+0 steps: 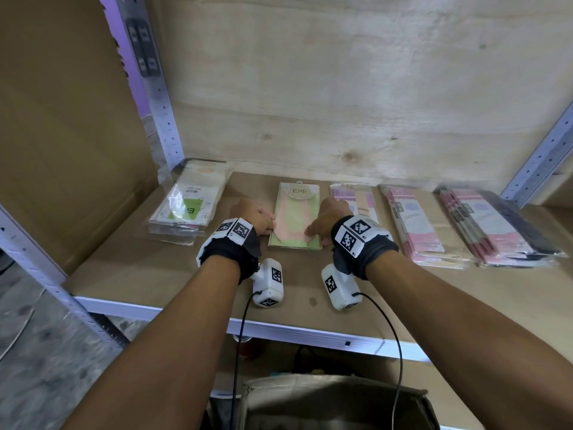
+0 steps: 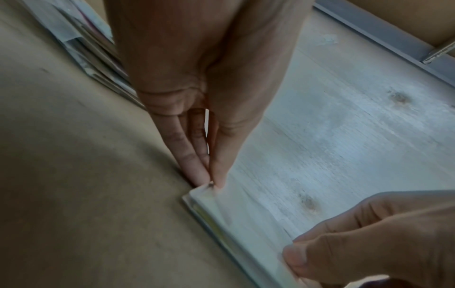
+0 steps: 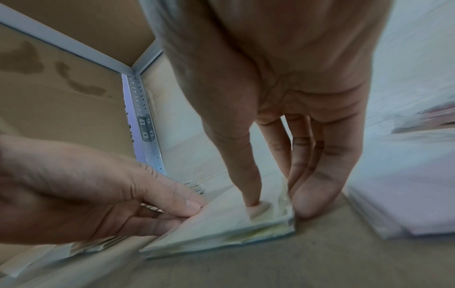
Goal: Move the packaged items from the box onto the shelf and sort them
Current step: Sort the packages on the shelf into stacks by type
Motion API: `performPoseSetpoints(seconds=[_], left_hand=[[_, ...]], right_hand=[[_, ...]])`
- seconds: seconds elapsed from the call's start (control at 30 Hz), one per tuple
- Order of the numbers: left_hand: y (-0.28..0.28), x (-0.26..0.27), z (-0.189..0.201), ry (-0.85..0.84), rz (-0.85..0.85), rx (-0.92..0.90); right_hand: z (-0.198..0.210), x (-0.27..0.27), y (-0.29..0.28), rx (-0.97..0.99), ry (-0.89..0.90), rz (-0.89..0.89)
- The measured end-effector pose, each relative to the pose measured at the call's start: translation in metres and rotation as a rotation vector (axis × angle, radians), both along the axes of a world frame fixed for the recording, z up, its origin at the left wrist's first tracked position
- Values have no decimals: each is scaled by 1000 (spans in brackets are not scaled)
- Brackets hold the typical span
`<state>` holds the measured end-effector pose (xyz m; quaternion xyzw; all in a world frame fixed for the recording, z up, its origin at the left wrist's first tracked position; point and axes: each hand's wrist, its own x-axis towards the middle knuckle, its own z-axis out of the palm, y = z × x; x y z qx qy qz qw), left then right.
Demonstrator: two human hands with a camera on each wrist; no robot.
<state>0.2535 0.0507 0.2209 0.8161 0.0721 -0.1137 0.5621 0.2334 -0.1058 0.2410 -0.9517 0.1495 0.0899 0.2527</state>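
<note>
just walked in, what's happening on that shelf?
A person is squaring up a green packet stack on the shelf. The left hand pinches its near left corner; the right hand pinches the near right corner. Four other stacks lie in the same row; the box sits below.

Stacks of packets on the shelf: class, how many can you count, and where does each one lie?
5. Far-left stack; green stack in the middle, held by both hands; beige-pink stack behind the right hand; pink stack; far-right stack. None seems hidden.
</note>
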Motion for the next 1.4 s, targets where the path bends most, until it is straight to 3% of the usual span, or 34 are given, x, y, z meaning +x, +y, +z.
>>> performPoseSetpoints(seconds=[0.13, 0.2, 0.33, 0.4, 0.47, 0.53, 0.63, 0.73, 0.9, 1.07, 1.3, 1.4], left_hand=[[4, -1, 0, -46, 17, 59], [14, 3, 4, -115, 35, 129], [51, 10, 28, -316, 200, 181], [76, 11, 38, -421, 324, 215], [101, 8, 43, -462, 388, 231], [126, 6, 42, -423, 343, 289], [153, 5, 35, -304, 214, 463], [162, 1, 33, -224, 102, 533], [168, -2, 30, -238, 106, 428], [176, -5, 25, -208, 152, 483], [181, -6, 21, -108, 91, 176], [176, -7, 18, -184, -13, 271]], right_hand=[[1, 0, -2, -13, 6, 10], [5, 0, -2, -111, -14, 49], [20, 7, 10, -238, -207, 151], [27, 12, 25, -80, -266, 206], [31, 15, 47, 290, -214, 229], [32, 15, 74, 590, -120, 213], [25, 18, 112, 724, -30, 243], [12, 20, 142, 741, 1, 266], [-5, 22, 157, 775, -73, 207], [-7, 23, 153, 847, -56, 178], [-5, 23, 133, 805, -82, 121], [2, 17, 115, 926, -74, 72]])
